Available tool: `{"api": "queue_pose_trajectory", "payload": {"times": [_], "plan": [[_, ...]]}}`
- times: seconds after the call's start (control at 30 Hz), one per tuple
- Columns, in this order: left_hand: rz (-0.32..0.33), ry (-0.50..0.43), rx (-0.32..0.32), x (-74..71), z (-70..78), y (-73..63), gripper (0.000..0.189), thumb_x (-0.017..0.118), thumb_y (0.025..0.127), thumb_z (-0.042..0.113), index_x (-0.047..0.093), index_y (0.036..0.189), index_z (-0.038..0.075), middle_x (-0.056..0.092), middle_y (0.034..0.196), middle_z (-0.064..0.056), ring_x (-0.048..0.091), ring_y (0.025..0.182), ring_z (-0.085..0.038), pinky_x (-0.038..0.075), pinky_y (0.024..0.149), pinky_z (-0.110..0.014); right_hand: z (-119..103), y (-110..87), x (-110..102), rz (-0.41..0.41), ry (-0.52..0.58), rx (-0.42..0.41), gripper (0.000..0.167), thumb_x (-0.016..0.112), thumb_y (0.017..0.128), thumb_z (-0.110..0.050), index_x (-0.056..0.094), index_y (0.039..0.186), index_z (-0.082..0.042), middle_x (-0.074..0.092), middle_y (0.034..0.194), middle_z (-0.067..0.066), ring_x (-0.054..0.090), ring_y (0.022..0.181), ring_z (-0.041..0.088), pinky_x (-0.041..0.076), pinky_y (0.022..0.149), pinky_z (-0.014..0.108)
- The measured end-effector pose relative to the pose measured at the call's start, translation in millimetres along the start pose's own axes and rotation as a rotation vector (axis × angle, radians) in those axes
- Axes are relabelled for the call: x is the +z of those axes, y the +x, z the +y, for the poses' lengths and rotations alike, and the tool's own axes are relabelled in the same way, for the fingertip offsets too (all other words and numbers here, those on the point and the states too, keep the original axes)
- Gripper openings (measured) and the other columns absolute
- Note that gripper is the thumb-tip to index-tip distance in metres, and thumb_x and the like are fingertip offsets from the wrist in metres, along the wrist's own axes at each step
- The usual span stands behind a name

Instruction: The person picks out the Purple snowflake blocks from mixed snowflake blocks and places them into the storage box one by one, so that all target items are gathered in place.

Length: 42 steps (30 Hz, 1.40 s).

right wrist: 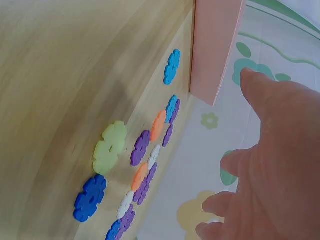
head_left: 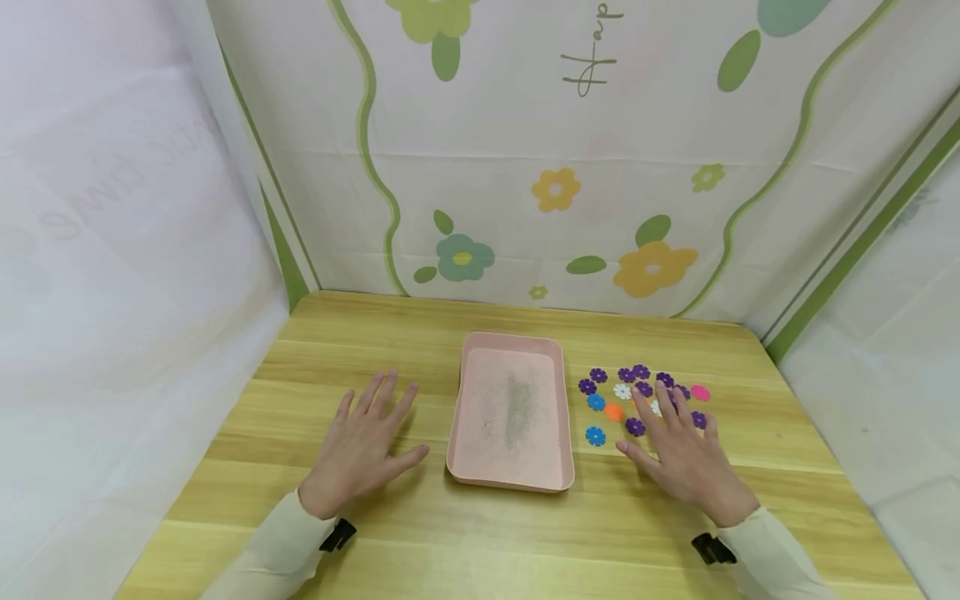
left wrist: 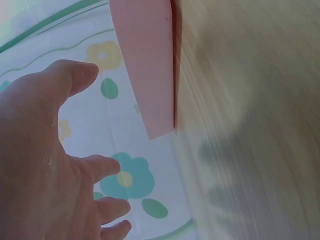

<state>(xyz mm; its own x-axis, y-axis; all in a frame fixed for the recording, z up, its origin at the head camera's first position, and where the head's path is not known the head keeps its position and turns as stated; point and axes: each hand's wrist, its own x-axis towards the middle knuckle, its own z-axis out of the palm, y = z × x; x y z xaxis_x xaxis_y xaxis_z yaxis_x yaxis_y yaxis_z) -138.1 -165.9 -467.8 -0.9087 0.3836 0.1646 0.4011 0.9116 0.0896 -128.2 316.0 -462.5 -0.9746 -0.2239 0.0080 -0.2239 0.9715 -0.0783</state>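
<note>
A pink rectangular tray lies on the wooden table between the two hands, with greyish smudges on its floor. My left hand hovers left of it, fingers spread and holding nothing; the left wrist view shows the tray's side wall beyond the thumb. To the right of the tray, several flower-shaped plastic discs lie scattered, among them a blue disc, a purple disc and a pink disc. Over them my right hand is spread and holds nothing. Beneath it, the right wrist view shows a yellow-green disc and a dark blue disc.
A white cloth with printed flowers hangs behind the table, and white cloth also stands at the left side. Black wrist straps show at both sleeves.
</note>
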Motion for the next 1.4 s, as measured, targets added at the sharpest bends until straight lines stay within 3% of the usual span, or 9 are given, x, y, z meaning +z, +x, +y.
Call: {"api": "queue_pose_trajectory", "payload": {"times": [0.1, 0.2, 0.37, 0.47, 0.67, 0.93, 1.23, 1.4], "plan": [[0.005, -0.001, 0.008, 0.0, 1.3, 1.1, 0.092, 0.06, 0.094, 0.071, 0.038, 0.165, 0.017, 0.025, 0.175, -0.018, 0.029, 0.16, -0.041, 0.031, 0.123, -0.072, 3, 2.1, -1, 0.005, -0.018, -0.021, 0.087, 0.047, 0.106, -0.064, 0.014, 0.172, -0.017, 0.015, 0.174, 0.029, 0.021, 0.156, 0.058, 0.022, 0.11, 0.091], [0.014, -0.008, 0.024, -0.5, 4.1, 3.4, 0.092, 0.062, 0.094, 0.071, 0.041, 0.164, 0.015, 0.028, 0.174, -0.018, 0.031, 0.16, -0.042, 0.032, 0.122, -0.072, 7, 5.2, -3, 0.062, -0.024, -0.077, 0.086, 0.057, 0.105, -0.057, 0.025, 0.168, -0.008, 0.029, 0.169, 0.032, 0.033, 0.151, 0.058, 0.033, 0.109, 0.085], [-0.013, -0.04, 0.05, 0.0, 13.2, 8.1, 0.092, 0.061, 0.095, 0.071, 0.04, 0.164, 0.014, 0.027, 0.175, -0.018, 0.028, 0.161, -0.04, 0.031, 0.123, -0.072, 17, 12.4, -4, 0.229, -0.002, -0.238, 0.076, 0.083, 0.092, -0.031, 0.052, 0.148, 0.009, 0.06, 0.141, 0.035, 0.061, 0.126, 0.053, 0.054, 0.101, 0.067], [-0.038, -0.056, 0.073, 0.8, 20.2, 10.9, 0.094, 0.059, 0.095, 0.072, 0.038, 0.165, 0.012, 0.025, 0.175, -0.017, 0.027, 0.162, -0.039, 0.029, 0.124, -0.071, 22, 17.5, -3, 0.258, 0.021, -0.304, 0.069, 0.09, 0.085, -0.022, 0.061, 0.138, 0.011, 0.068, 0.126, 0.032, 0.069, 0.113, 0.049, 0.061, 0.092, 0.059], [-0.07, -0.065, 0.141, 4.1, 36.1, 16.9, 0.1, 0.056, 0.097, 0.072, 0.029, 0.167, 0.008, 0.024, 0.176, -0.016, 0.026, 0.163, -0.037, 0.028, 0.128, -0.066, 28, 26.5, -2, 0.176, 0.07, -0.355, 0.054, 0.09, 0.083, -0.014, 0.069, 0.127, 0.008, 0.073, 0.12, 0.027, 0.073, 0.106, 0.044, 0.064, 0.085, 0.051], [-0.13, -0.113, 0.197, 9.1, 56.9, 21.6, 0.105, 0.051, 0.098, 0.074, 0.024, 0.166, -0.001, 0.019, 0.177, -0.018, 0.021, 0.165, -0.035, 0.027, 0.13, -0.059, 40, 33.9, 7, 0.035, 0.08, -0.337, 0.047, 0.086, 0.088, -0.015, 0.07, 0.127, 0.005, 0.074, 0.123, 0.024, 0.073, 0.108, 0.04, 0.063, 0.089, 0.05], [-0.177, -0.158, 0.19, 20.7, 62.1, 21.5, 0.108, 0.052, 0.098, 0.074, 0.023, 0.165, -0.005, 0.015, 0.176, -0.023, 0.018, 0.165, -0.037, 0.028, 0.131, -0.057, 46, 40.4, 19, -0.005, 0.114, -0.305, 0.041, 0.084, 0.091, -0.016, 0.072, 0.126, 0.002, 0.075, 0.12, 0.019, 0.073, 0.11, 0.037, 0.062, 0.093, 0.05], [-0.166, -0.175, 0.191, 26.0, 62.8, 21.9, 0.11, 0.054, 0.096, 0.074, 0.024, 0.164, -0.007, 0.016, 0.176, -0.025, 0.019, 0.164, -0.038, 0.03, 0.13, -0.057, 48, 42.0, 21, -0.005, 0.101, -0.323, 0.037, 0.084, 0.09, -0.015, 0.074, 0.122, -0.001, 0.077, 0.116, 0.014, 0.073, 0.105, 0.034, 0.063, 0.09, 0.049]]}}
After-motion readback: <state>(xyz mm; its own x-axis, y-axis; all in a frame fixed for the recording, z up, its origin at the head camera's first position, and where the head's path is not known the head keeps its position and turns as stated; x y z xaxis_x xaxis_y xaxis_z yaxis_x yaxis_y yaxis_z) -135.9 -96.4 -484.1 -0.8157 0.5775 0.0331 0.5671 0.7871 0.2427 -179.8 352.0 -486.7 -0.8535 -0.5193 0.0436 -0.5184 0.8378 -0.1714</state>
